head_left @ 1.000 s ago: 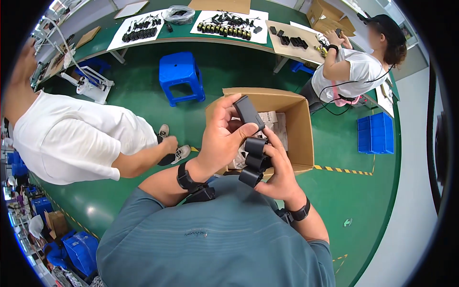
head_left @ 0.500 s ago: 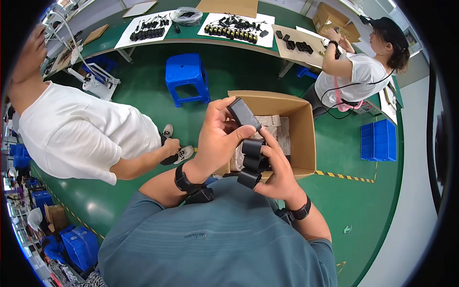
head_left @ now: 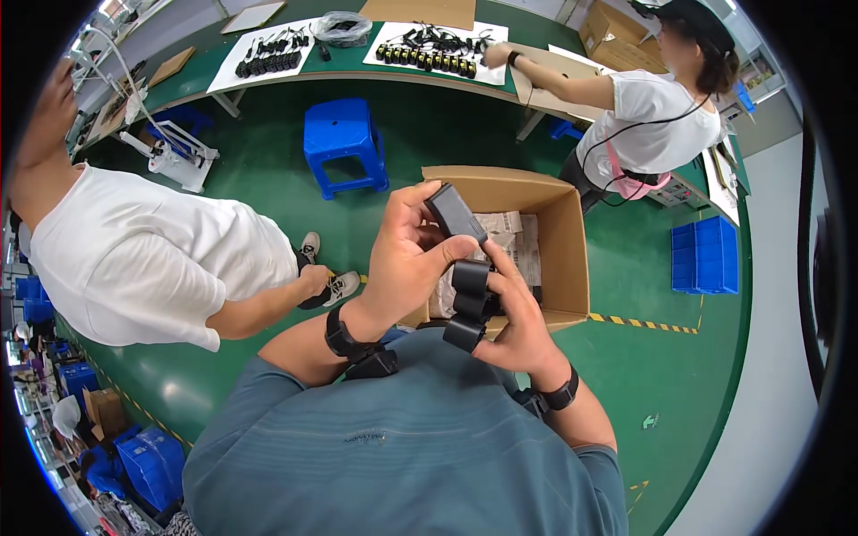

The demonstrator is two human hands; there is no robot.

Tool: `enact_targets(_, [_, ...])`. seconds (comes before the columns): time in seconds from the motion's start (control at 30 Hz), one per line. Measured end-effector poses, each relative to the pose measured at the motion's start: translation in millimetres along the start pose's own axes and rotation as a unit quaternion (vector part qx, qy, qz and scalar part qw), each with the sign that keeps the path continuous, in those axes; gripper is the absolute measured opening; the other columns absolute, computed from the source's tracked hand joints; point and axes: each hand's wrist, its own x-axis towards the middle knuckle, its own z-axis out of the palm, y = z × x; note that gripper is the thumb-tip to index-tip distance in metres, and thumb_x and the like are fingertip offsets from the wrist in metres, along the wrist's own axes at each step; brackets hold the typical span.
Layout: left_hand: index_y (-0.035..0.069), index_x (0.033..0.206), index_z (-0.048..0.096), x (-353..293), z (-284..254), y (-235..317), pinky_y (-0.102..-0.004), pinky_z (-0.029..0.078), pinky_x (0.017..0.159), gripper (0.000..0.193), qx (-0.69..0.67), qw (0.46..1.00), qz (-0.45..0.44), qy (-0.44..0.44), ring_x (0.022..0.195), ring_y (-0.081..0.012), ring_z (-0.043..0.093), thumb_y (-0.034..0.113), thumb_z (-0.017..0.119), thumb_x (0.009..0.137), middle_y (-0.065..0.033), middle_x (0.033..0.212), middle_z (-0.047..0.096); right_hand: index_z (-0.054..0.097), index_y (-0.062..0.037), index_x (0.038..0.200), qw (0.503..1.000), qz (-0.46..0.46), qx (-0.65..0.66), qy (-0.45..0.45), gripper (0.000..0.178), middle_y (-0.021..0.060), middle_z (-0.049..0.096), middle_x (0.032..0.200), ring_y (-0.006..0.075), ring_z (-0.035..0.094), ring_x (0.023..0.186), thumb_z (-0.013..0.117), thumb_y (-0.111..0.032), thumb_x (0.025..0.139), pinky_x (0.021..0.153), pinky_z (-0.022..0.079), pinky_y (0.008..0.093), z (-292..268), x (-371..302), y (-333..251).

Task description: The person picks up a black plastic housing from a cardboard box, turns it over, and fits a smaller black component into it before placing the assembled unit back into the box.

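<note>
Block (head_left: 455,214) lies pinched in the left hand (head_left: 404,259), its long axis slanting far-left to near-right toward the right hand (head_left: 520,329), which grips a scalloped black piece (head_left: 469,278).

A blue stool (head_left: 340,134) stands near a green-topped table (head_left: 345,61).

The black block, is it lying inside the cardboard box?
No, the left hand is gripping the black block up above the open cardboard box.
</note>
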Motion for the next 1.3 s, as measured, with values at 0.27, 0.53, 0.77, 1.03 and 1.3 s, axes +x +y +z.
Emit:
enact_targets(0.27, [0.009,0.143,0.037,-3.4,-1.1,7.9,-0.0299,0.057,0.082,0.07,0.0,1.0,0.01,-0.008,0.098,-0.016,0.064,0.005,0.08,0.088,-0.0112,0.113,0.059,0.056,-0.0033,0.126,0.999,0.019,0.031,0.005,0.072,0.0291,0.032,0.16,0.047,0.039,0.145,0.081,-0.005,0.059,0.112,0.043,0.0468,-0.9,1.1,-13.4])
enact_targets(0.53, [0.009,0.144,0.036,-8.6,4.1,13.2,-0.0304,0.057,0.083,0.071,-0.002,1.0,0.014,-0.011,0.099,-0.0162,0.064,0.005,0.08,0.088,-0.0113,0.114,0.058,0.056,-0.0033,0.126,1.0,0.008,0.01,0.005,0.072,0.0296,0.032,0.16,0.0473,0.04,0.144,0.081,-0.005,0.059,0.111,0.044,0.0474,-5.0,-2.9,-20.3])
enact_targets(0.77, [0.009,0.144,0.035,-11.8,6.5,11.4,-0.0324,0.058,0.083,0.073,-0.01,1.0,-0.009,-0.007,0.101,-0.0164,0.064,0.004,0.08,0.087,-0.0114,0.115,0.058,0.054,-0.0009,0.124,1.0,-0.003,-0.024,0.007,0.067,0.0307,0.037,0.157,0.0466,0.043,0.143,0.087,-0.012,0.067,0.11,0.042,0.0445,-6.8,-7.5,-23.8])
enact_targets(1.03, [0.018,0.146,0.035,-6.4,-5.2,20.2,-0.038,0.059,0.083,0.054,-0.214,0.956,-0.203,-0.003,0.101,-0.0215,0.067,0.018,0.065,0.101,-0.0113,0.117,0.06,0.054,-0.0016,0.123,1.0,-0.001,-0.019,0.015,0.066,0.0299,0.036,0.157,0.0459,0.048,0.138,0.086,-0.011,0.066,0.107,0.045,0.0443,-3.2,-4.8,-27.2])
enact_targets(1.3, [0.019,0.141,0.046,3.4,-33.7,-13.1,-0.0347,0.05,0.067,0.038,-0.455,0.846,-0.279,0.0,0.081,-0.0219,0.062,0.034,0.05,0.106,-0.0113,0.114,0.064,0.057,-0.0016,0.119,0.999,0.005,-0.024,0.033,0.064,0.0289,0.037,0.157,0.0425,0.06,0.123,0.082,-0.006,0.06,0.094,0.054,0.0428,5.6,-1.6,-25.3])
